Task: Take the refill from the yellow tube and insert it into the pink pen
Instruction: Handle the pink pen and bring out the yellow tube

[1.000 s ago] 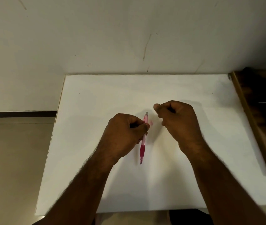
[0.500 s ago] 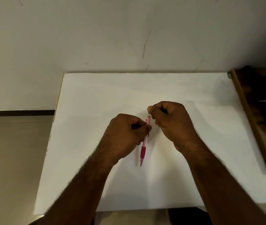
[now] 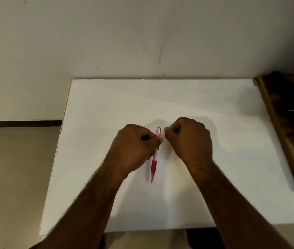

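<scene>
A pink pen (image 3: 154,159) with a darker pink grip points its tip toward me over the middle of the white table (image 3: 232,159). My left hand (image 3: 133,148) grips the pen's upper barrel. My right hand (image 3: 191,139) is a closed fist just right of the pen's top end, its fingertips a small gap away from it. Whether those fingers pinch anything I cannot tell. No yellow tube or loose refill is in view.
The table's far edge meets a cream wall (image 3: 142,42). A dark wooden piece of furniture (image 3: 286,123) borders the table on the right. Beige floor (image 3: 17,177) lies past the left edge.
My right hand came in to the pen's top end, then drew slightly back to the right. The left hand has kept its grip on the pen.
</scene>
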The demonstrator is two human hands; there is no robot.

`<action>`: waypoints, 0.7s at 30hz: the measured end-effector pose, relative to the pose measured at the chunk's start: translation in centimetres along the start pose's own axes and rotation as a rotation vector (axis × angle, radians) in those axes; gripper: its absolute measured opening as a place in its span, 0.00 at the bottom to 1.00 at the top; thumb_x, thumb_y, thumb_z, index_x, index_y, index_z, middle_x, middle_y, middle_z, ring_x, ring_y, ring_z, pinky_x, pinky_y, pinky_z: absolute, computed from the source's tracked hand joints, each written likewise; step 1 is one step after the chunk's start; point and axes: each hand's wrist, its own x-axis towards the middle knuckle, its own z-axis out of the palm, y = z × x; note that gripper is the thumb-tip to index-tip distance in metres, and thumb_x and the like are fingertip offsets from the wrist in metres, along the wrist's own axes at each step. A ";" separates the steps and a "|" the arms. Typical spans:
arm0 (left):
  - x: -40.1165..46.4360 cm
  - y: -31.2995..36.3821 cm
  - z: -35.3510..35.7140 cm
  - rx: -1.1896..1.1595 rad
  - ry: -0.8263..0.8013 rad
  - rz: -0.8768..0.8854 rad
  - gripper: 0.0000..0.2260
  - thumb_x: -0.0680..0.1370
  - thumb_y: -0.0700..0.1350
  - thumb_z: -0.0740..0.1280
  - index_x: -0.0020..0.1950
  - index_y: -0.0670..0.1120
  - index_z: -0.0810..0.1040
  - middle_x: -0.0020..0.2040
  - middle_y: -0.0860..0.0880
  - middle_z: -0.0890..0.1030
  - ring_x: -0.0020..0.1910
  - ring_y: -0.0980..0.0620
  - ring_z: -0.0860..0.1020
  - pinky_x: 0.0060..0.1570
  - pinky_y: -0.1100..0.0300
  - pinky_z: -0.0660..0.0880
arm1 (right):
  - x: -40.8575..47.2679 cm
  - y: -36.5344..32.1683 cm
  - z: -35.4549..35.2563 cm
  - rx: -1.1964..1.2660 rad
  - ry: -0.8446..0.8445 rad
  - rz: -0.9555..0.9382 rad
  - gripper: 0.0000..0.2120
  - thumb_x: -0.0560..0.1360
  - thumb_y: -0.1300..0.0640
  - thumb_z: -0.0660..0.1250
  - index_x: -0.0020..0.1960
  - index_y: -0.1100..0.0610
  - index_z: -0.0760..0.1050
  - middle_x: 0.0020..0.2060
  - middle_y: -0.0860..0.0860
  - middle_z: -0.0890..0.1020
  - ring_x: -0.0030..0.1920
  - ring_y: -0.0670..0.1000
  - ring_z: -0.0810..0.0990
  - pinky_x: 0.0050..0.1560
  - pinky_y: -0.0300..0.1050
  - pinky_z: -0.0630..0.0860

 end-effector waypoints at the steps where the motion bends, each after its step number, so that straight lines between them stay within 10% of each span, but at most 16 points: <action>1: 0.0 0.0 0.0 -0.001 0.001 -0.002 0.11 0.75 0.52 0.73 0.36 0.48 0.85 0.32 0.51 0.85 0.34 0.50 0.85 0.46 0.47 0.83 | 0.0 0.0 0.0 0.005 0.004 -0.004 0.11 0.77 0.43 0.69 0.44 0.51 0.80 0.40 0.46 0.84 0.42 0.50 0.82 0.45 0.44 0.75; 7: 0.0 0.1 -0.9 -0.097 0.004 -0.007 0.10 0.76 0.49 0.73 0.39 0.46 0.86 0.33 0.49 0.85 0.35 0.51 0.85 0.46 0.49 0.84 | 0.7 0.5 -2.0 0.326 0.094 0.031 0.12 0.76 0.45 0.72 0.39 0.52 0.82 0.35 0.45 0.84 0.38 0.48 0.83 0.44 0.43 0.76; 10: 0.1 0.1 -1.2 -0.132 0.034 -0.011 0.08 0.77 0.47 0.73 0.41 0.44 0.86 0.33 0.48 0.85 0.35 0.50 0.85 0.45 0.50 0.84 | 0.0 -0.6 -3.6 0.580 -0.196 0.006 0.09 0.75 0.48 0.75 0.42 0.53 0.82 0.35 0.48 0.86 0.33 0.48 0.85 0.34 0.40 0.76; 13: 0.3 -0.3 -1.4 -0.134 0.054 0.002 0.08 0.77 0.45 0.72 0.41 0.45 0.86 0.34 0.47 0.85 0.35 0.49 0.85 0.45 0.49 0.84 | -1.0 -1.6 -3.5 0.574 -0.504 -0.030 0.10 0.74 0.52 0.77 0.46 0.58 0.82 0.37 0.52 0.88 0.35 0.50 0.87 0.32 0.39 0.78; 21: 0.4 -0.5 -1.3 -0.121 0.090 -0.010 0.07 0.77 0.46 0.72 0.42 0.44 0.86 0.33 0.47 0.85 0.32 0.51 0.85 0.39 0.58 0.82 | -1.2 -1.6 -2.4 0.439 -0.540 -0.027 0.08 0.71 0.61 0.79 0.46 0.57 0.81 0.35 0.53 0.87 0.35 0.52 0.88 0.46 0.54 0.86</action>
